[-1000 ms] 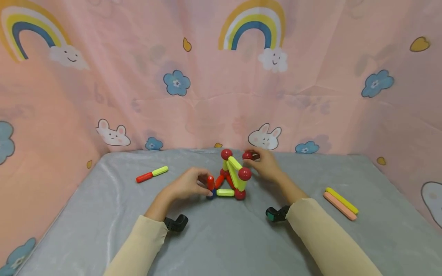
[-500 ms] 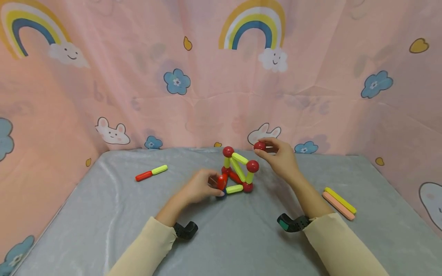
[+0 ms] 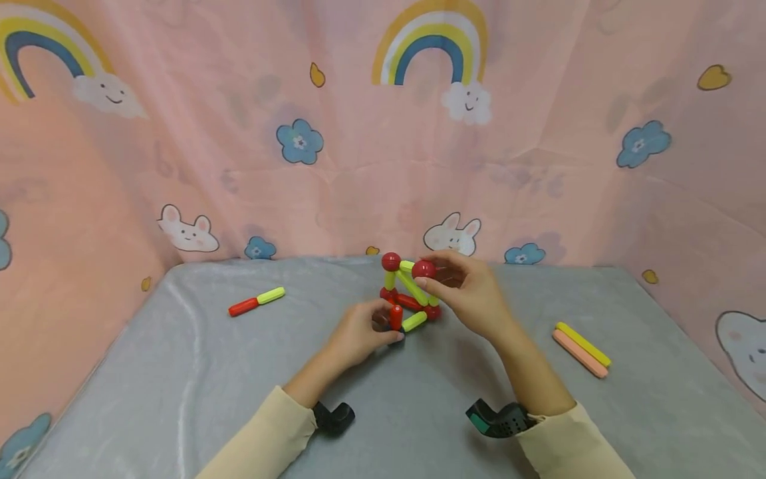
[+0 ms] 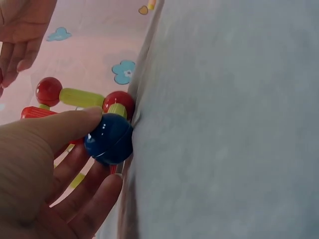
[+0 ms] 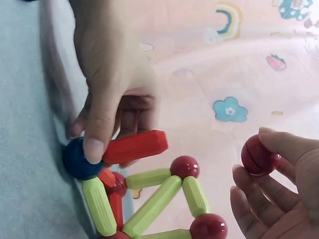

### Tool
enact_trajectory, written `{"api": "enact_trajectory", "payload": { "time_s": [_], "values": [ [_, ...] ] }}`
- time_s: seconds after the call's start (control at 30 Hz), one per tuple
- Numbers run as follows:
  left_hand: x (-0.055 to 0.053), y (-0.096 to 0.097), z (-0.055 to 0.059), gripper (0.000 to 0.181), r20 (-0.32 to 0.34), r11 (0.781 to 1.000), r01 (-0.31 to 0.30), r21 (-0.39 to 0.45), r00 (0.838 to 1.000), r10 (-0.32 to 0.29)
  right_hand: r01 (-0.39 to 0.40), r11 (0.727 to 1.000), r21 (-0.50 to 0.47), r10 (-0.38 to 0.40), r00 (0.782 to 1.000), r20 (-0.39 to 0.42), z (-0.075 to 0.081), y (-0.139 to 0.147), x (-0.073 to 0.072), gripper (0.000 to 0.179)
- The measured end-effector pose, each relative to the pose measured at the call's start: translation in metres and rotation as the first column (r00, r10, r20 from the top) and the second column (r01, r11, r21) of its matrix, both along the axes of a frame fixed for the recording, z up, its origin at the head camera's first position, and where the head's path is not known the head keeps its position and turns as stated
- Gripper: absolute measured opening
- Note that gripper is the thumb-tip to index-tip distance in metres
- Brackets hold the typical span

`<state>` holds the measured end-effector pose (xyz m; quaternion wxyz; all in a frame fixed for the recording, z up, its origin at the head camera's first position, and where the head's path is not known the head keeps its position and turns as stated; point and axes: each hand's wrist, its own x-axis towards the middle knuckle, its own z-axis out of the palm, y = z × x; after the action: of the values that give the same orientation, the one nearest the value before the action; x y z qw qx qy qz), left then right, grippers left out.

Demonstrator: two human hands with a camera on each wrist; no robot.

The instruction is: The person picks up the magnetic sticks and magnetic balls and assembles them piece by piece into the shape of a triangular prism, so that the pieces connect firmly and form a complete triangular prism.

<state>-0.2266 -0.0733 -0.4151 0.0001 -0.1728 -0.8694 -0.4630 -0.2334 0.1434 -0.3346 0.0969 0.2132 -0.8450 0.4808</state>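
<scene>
Near the middle of the grey-covered counter (image 3: 137, 412), a frame (image 5: 153, 206) of rods and balls is sitting with its blue ball (image 4: 109, 140) at the corner nearest the person. The left hand (image 3: 358, 332) is clamping its fingers on that blue ball, the thumb lying close to the foot of a short red rod (image 3: 396, 317) sticking up from it. Above the frame, the right hand (image 3: 473, 296) is pinching a loose red ball (image 5: 259, 155) between thumb and fingers; the right wrist view is showing it apart from the frame. From the head, the right hand is blocking part of the frame's upper corner, and the left is covering much of the blue ball. Well off to the left, a red stick (image 3: 243, 307) and a lime stick (image 3: 271, 296) are lying end to end; off to the right, a yellow stick (image 3: 583, 344) and a peach stick (image 3: 580, 354) are resting side by side. Behind everything, a pink curtain (image 3: 359, 193) is hanging along the counter's far edge.
</scene>
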Motion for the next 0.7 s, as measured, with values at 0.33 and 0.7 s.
{"api": "enact_trajectory", "payload": {
  "time_s": [0.33,0.7],
  "values": [
    [-0.002,0.000,-0.007,0.030,-0.031,0.999,0.033,0.017,0.999,-0.033,-0.052,0.999,0.008,0.052,0.998,0.044,-0.012,-0.008,-0.002,0.037],
    [-0.003,-0.002,-0.007,0.031,0.012,0.993,0.112,0.034,0.994,-0.113,-0.135,0.986,0.094,0.125,0.987,0.104,-0.016,-0.010,-0.002,0.036]
  ]
}}
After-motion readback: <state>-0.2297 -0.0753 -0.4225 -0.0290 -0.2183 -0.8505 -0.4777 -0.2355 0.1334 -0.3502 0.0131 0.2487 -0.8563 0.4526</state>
